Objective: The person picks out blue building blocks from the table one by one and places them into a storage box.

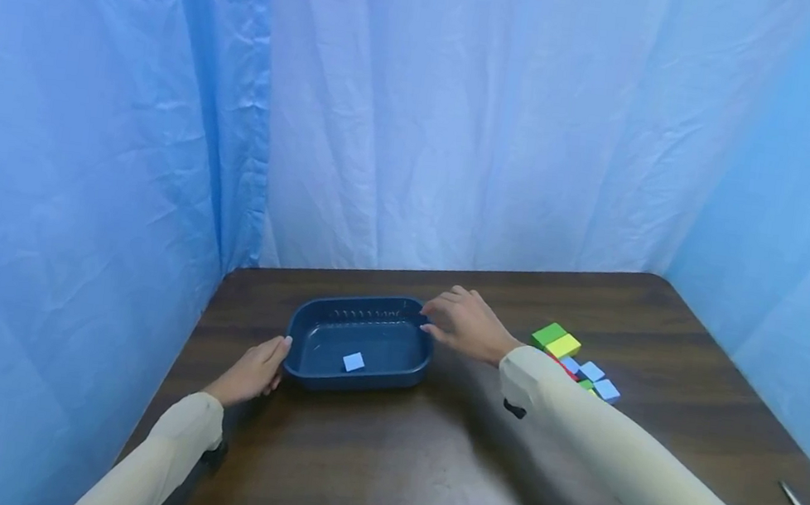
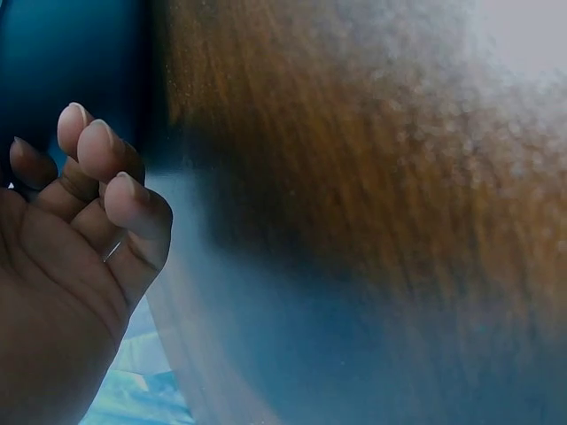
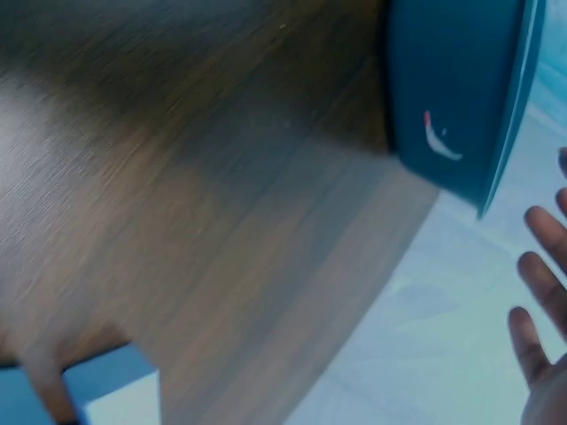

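The tray [image 1: 320, 339], likely light and stiff, suits an end hold: the left hand [image 1: 252, 370] pinches one, the right hand [image 1: 470, 327] hangs loosely parted.

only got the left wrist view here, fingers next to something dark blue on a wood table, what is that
Observer: The head view shows it's a tray with one pale block inside.
Operator: anything near its other end
Observer: Yes, the right hand is at the tray's right rim; I can't tell if it touches.
Operator: any more blocks about
Observer: Yes, green, yellow and pale blue blocks lie beyond the right sleeve, which partly hides them.
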The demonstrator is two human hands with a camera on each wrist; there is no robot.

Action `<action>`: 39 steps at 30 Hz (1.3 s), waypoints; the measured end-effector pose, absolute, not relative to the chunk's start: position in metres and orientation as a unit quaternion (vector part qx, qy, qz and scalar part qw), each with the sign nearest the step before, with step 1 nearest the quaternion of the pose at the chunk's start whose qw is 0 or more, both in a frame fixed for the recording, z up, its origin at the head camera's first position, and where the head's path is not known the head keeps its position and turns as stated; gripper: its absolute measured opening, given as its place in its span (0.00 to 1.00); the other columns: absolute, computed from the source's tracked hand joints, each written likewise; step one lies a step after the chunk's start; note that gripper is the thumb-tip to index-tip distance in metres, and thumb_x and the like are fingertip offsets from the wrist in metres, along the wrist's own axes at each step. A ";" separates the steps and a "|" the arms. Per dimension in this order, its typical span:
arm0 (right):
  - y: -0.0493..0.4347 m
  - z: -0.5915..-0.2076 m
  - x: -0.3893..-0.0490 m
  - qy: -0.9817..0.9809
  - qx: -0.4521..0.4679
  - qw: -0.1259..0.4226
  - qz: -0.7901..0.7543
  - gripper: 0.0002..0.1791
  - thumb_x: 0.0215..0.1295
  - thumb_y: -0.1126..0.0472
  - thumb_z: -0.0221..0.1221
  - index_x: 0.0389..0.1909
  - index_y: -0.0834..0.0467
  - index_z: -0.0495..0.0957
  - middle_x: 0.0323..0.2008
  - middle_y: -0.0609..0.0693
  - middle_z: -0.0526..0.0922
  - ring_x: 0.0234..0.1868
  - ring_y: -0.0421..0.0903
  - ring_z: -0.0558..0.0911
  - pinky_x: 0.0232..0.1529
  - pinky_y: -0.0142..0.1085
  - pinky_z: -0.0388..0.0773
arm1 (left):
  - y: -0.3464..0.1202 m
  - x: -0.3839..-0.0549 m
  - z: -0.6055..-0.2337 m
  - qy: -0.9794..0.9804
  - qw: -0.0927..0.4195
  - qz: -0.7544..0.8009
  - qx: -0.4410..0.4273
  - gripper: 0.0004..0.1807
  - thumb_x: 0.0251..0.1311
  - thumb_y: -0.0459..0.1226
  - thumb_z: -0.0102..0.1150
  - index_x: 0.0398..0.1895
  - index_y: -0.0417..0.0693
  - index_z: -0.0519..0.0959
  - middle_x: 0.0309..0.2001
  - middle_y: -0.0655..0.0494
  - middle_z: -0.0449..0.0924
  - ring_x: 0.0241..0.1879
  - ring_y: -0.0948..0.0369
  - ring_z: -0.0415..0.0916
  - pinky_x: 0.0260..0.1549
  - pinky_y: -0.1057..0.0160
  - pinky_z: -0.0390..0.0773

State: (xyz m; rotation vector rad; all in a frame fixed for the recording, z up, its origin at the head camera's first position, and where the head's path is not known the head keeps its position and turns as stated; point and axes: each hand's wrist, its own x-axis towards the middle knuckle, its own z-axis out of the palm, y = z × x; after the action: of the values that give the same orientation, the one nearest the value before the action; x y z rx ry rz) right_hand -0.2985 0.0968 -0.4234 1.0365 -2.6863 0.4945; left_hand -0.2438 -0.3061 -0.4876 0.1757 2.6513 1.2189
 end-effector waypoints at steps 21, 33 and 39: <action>0.151 -0.422 -0.301 -0.926 0.319 0.111 0.171 0.18 0.68 0.50 0.69 0.52 0.55 0.85 0.51 0.50 0.87 0.55 0.51 0.77 0.58 0.52 0.70 | -0.313 -0.242 -0.483 0.904 0.106 0.411 0.044 0.29 0.82 0.59 0.30 0.40 0.44 0.68 0.25 0.48 0.74 0.23 0.52 0.73 0.25 0.56 0.75; 0.199 -0.433 -0.293 -0.927 0.303 0.117 0.187 0.18 0.68 0.50 0.69 0.52 0.57 0.85 0.49 0.50 0.87 0.51 0.51 0.77 0.56 0.55 0.70 | -0.311 -0.242 -0.487 0.901 0.109 0.417 0.042 0.30 0.81 0.60 0.30 0.40 0.44 0.68 0.26 0.48 0.74 0.24 0.52 0.73 0.25 0.56 0.75; 0.225 -0.442 -0.290 -0.936 0.275 0.105 0.192 0.18 0.67 0.53 0.69 0.53 0.57 0.84 0.49 0.51 0.86 0.51 0.52 0.76 0.57 0.58 0.69 | -0.310 -0.243 -0.487 0.902 0.105 0.416 0.044 0.30 0.80 0.61 0.30 0.40 0.44 0.68 0.26 0.47 0.74 0.23 0.51 0.73 0.25 0.56 0.75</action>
State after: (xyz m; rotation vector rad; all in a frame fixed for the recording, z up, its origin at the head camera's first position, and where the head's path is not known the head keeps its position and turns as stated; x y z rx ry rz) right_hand -0.2895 0.2254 -0.4419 0.8107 -2.7601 0.5670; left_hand -0.2430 -0.3097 -0.4867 0.1285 2.6593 1.2266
